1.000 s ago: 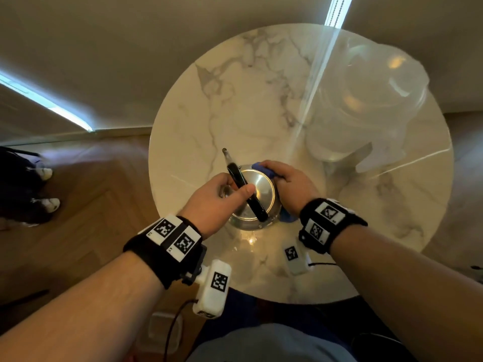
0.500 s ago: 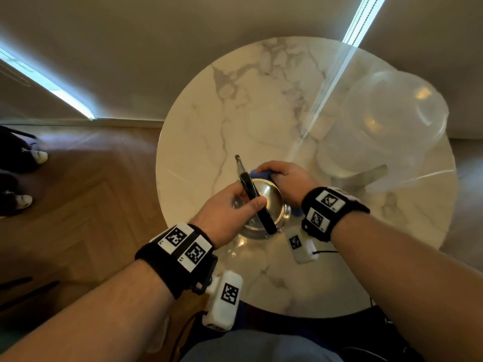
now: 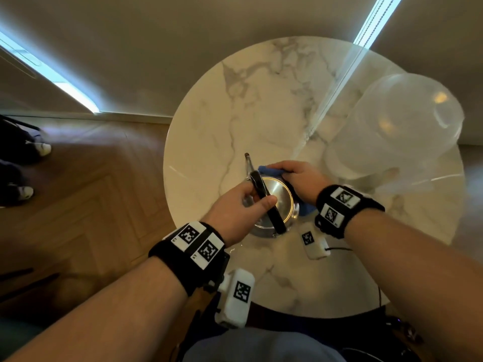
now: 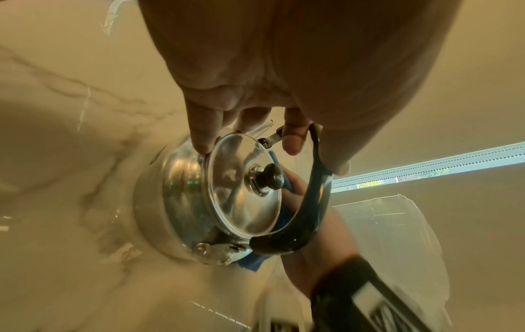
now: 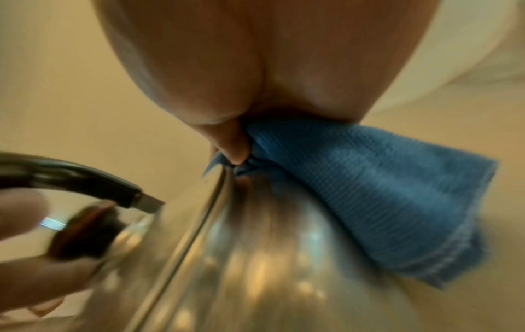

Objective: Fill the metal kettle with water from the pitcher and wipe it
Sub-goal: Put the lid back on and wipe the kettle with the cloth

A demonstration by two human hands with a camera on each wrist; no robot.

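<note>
Marble table (image 3: 261,100) carries everything I work with, wood floor (image 3: 91,205) around it. Clear pitcher (image 3: 397,131) stands at its right, set down, so filling looks done; wiping remains underway. Kettle (image 3: 277,194) sits near me, lid (image 4: 244,184) on. My left hand (image 3: 235,212) curls round its handle (image 3: 266,202); my right hand (image 3: 300,181) presses a blue cloth (image 5: 383,202) against its side.

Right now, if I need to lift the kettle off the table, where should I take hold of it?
Probably by the black handle, from above. It arches over the lid of the kettle with room for fingers underneath, and the left hand already holds it there. The right hand presses the blue cloth against the far wall.
</note>
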